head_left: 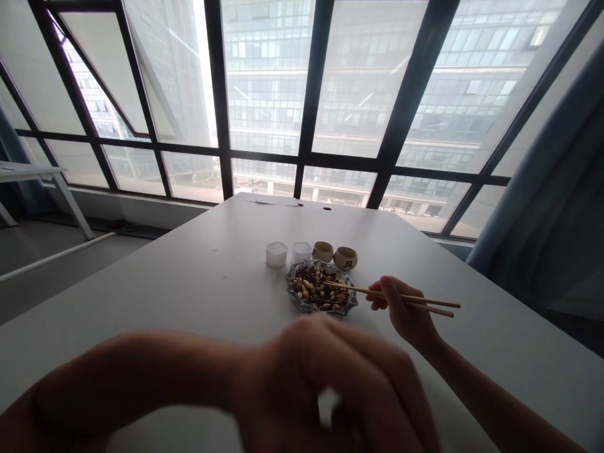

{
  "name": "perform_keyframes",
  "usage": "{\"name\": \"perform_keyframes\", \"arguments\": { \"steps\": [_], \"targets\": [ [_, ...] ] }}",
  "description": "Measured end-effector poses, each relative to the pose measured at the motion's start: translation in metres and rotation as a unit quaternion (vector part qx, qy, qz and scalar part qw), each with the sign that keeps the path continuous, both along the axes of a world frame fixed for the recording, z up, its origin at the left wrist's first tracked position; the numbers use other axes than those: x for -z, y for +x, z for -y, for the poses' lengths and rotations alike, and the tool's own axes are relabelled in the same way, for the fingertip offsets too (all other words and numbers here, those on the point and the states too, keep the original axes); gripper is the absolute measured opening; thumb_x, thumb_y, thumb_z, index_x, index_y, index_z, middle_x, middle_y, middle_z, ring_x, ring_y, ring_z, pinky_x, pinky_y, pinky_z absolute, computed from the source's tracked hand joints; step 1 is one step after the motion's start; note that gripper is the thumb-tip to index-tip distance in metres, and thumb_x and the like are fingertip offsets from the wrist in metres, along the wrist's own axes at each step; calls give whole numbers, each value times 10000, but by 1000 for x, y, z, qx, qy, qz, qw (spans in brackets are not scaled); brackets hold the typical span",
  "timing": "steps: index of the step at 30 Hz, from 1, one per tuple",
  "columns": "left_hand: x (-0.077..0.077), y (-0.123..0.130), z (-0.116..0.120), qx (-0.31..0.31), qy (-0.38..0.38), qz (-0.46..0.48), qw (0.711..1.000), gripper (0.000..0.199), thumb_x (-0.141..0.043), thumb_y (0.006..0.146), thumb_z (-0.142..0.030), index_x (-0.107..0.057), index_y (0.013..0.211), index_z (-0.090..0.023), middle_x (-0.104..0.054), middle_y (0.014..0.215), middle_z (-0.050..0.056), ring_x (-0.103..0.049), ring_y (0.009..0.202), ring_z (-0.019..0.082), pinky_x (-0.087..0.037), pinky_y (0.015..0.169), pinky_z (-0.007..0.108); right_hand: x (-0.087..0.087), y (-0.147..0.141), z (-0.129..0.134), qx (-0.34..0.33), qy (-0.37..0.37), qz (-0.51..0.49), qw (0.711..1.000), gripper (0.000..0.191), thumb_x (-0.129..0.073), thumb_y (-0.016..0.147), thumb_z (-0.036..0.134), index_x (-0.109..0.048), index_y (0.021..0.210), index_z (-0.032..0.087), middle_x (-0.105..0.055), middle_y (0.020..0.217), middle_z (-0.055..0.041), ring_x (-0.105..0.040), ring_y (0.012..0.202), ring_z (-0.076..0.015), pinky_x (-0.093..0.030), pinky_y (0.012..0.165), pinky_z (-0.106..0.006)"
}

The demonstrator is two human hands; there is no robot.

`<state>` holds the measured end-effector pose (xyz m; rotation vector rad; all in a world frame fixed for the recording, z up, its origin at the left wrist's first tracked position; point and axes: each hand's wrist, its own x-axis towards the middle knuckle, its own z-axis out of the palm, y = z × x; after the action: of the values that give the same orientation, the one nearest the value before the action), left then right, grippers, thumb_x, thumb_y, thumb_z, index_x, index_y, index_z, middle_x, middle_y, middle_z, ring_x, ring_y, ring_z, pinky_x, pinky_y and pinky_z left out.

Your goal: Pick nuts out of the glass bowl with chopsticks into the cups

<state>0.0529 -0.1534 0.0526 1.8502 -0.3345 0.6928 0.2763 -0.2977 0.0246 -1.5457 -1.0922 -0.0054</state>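
My right hand (401,305) is closed on a pair of wooden chopsticks (361,290). Their tips reach into a scalloped, glass-like dish (349,307) to its left. Unshelled peanuts (309,290) and darker pieces, like seeds or nuts, fill the dish. I cannot make out whether the tips pinch any piece. Close to the camera, my left hand (325,371) hangs large and blurred with bent fingers. A small gap shows below its knuckles. Its fingertips are dark and partly cut off, so whether it holds anything is unclear.
Behind the dish stand two small translucent white cups (276,255) and two beige cups (346,258) with dark markings. All rest on a white table (198,277). Paper (264,199) lies at its far edge, before large windows. A blue curtain (533,170) hangs on the right.
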Motion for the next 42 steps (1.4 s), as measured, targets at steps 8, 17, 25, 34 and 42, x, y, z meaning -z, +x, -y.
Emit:
{"name": "perform_keyframes", "arguments": {
  "steps": [8, 17, 25, 34, 42],
  "targets": [
    [19, 55, -89, -239, -49, -33, 969, 708, -460, 816, -780, -449, 458, -169, -344, 419, -44, -300, 420, 62, -237, 455, 237, -8, 2, -3, 13, 14, -21, 1000, 567, -531, 885, 687, -678, 685, 177, -679, 554, -62, -621, 465, -165, -511, 443, -264],
    [70, 69, -130, -315, -19, -129, 940, 696, -391, 779, -818, -206, 462, -227, -169, 449, -69, -154, 442, 58, -120, 477, 262, -16, -4, -14, 9, 5, -53, 999, 672, -479, 852, 766, -635, 551, 186, -605, 419, -55, -562, 355, -138, -442, 363, -231],
    [76, 70, -131, -308, 6, -171, 936, 693, -410, 744, -839, -208, 485, -228, -170, 482, -64, -160, 472, 65, -115, 482, 257, -12, -2, -2, -42, -30, -117, 992, 591, -633, 775, 728, -629, 566, 175, -624, 441, -51, -576, 368, -145, -461, 369, -236],
    [76, 66, -129, -283, 68, -199, 936, 648, -440, 781, -767, -249, 500, -216, -176, 507, -60, -184, 498, 73, -145, 477, 235, -6, -10, 2, -104, -58, -115, 986, 482, -720, 771, 627, -619, 640, 175, -687, 552, -60, -629, 450, -149, -497, 412, -233],
    [74, 62, -126, -262, 97, -215, 936, 621, -398, 793, -755, -237, 522, -220, -195, 524, -57, -193, 506, 81, -152, 486, 240, -3, -11, 3, -17, -5, -61, 998, 494, -662, 821, 640, -632, 640, 181, -687, 571, -64, -644, 476, -155, -515, 430, -233]
  ]
}}
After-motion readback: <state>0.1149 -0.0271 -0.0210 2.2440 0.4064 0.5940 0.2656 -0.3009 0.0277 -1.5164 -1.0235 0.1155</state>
